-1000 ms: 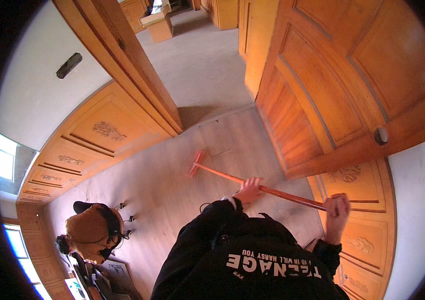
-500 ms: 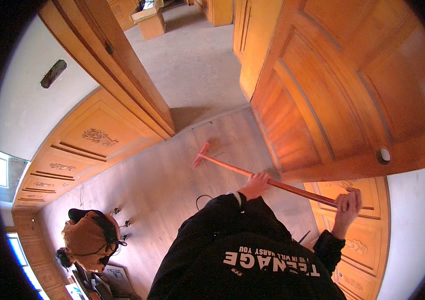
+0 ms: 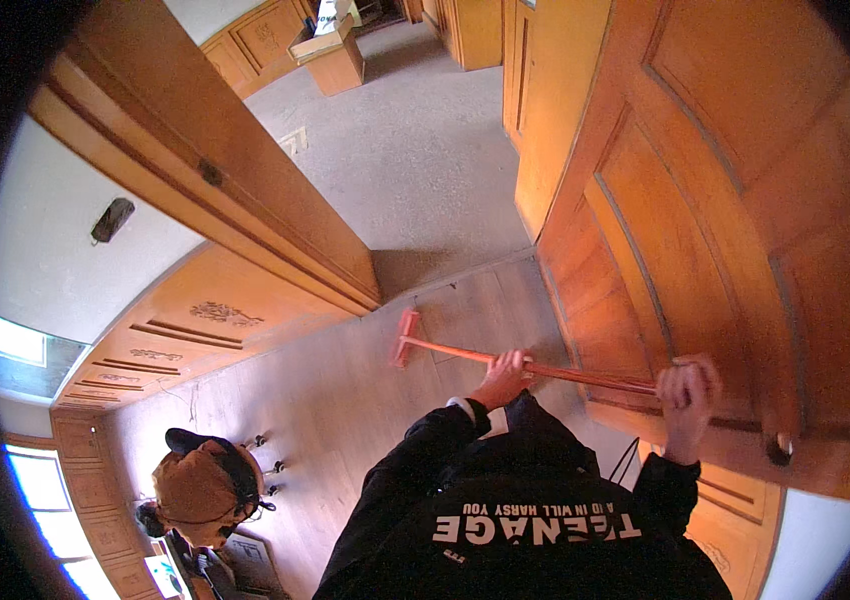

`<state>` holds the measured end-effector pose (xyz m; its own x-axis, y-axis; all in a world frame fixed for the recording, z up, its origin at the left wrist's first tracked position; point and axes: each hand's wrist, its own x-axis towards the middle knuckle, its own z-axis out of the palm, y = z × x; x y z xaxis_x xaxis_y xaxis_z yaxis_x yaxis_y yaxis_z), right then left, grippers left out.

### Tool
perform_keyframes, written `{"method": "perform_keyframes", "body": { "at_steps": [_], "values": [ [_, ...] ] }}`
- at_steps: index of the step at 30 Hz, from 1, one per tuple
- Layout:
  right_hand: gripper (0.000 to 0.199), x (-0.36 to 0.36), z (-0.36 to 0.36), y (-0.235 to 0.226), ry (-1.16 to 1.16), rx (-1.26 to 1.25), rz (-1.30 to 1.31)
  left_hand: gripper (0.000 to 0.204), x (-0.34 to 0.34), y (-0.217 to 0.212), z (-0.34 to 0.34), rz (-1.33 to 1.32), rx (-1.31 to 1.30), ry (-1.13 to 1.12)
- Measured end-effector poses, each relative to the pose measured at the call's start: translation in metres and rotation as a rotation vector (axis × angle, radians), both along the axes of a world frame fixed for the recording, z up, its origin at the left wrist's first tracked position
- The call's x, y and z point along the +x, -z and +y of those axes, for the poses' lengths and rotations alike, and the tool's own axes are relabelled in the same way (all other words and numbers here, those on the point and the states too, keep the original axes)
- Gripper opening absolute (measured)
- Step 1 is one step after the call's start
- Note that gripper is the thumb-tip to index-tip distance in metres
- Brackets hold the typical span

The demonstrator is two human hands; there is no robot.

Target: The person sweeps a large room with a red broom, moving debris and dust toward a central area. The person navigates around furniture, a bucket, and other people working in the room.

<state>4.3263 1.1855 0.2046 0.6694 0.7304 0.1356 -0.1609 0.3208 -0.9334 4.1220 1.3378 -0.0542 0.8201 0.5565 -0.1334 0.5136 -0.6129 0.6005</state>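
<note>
A broom (image 3: 450, 350) with a long red-orange handle slants across my front, its pinkish-red head (image 3: 405, 338) low over the wood-plank floor, close to the doorway. My left hand (image 3: 505, 380) is wrapped round the handle about midway along. Farther right, my right hand (image 3: 690, 400) grips the upper end of the handle, slightly blurred, in front of the wooden door (image 3: 635, 250). Black sleeves cover both forearms.
The panelled door stands open at the right. A thick door frame (image 3: 285, 210) rises at the left of the doorway, with a grey floor (image 3: 405, 150) and a wooden box (image 3: 335, 70) beyond. At lower left sits an orange-brown, black-trimmed object (image 3: 205, 490), seemingly a wheeled chair.
The view has shifted, so the doorway and door sit lower in the picture. The broom's head is a little closer to the threshold. Both hands still hold the handle.
</note>
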Motion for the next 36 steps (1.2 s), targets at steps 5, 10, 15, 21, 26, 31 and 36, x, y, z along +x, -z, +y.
{"method": "perform_keyframes", "body": {
  "at_steps": [5, 10, 15, 21, 26, 31, 36],
  "values": [
    [0.020, 0.068, 0.048, -0.048, 0.059, 0.158, -0.004, 0.034, 0.104, -0.023, 0.059, -0.105, 0.087, 0.277],
    [0.015, 0.103, 0.079, -0.037, 0.099, -0.054, -0.283, 0.021, 0.147, -0.027, 0.113, -0.127, 0.195, 0.228],
    [0.009, 0.112, 0.136, 0.021, -0.040, -0.149, -0.101, 0.035, 0.147, -0.018, 0.158, -0.080, 0.278, -0.010],
    [0.013, 0.120, 0.166, 0.037, -0.070, -0.374, -0.326, 0.044, 0.157, -0.007, 0.199, 0.017, 0.232, -0.086],
    [0.014, 0.138, 0.208, 0.056, -0.047, -0.188, -0.157, 0.040, 0.198, 0.016, 0.255, -0.156, 0.327, -0.014],
    [0.017, 0.125, 0.307, 0.089, -0.084, -0.494, -0.847, 0.037, 0.179, 0.046, 0.363, -0.029, 0.156, 0.005],
    [0.018, 0.069, 0.449, 0.142, -0.224, -0.486, 0.048, 0.038, 0.121, 0.061, 0.470, 0.154, 0.116, -0.144]
  ]
}}
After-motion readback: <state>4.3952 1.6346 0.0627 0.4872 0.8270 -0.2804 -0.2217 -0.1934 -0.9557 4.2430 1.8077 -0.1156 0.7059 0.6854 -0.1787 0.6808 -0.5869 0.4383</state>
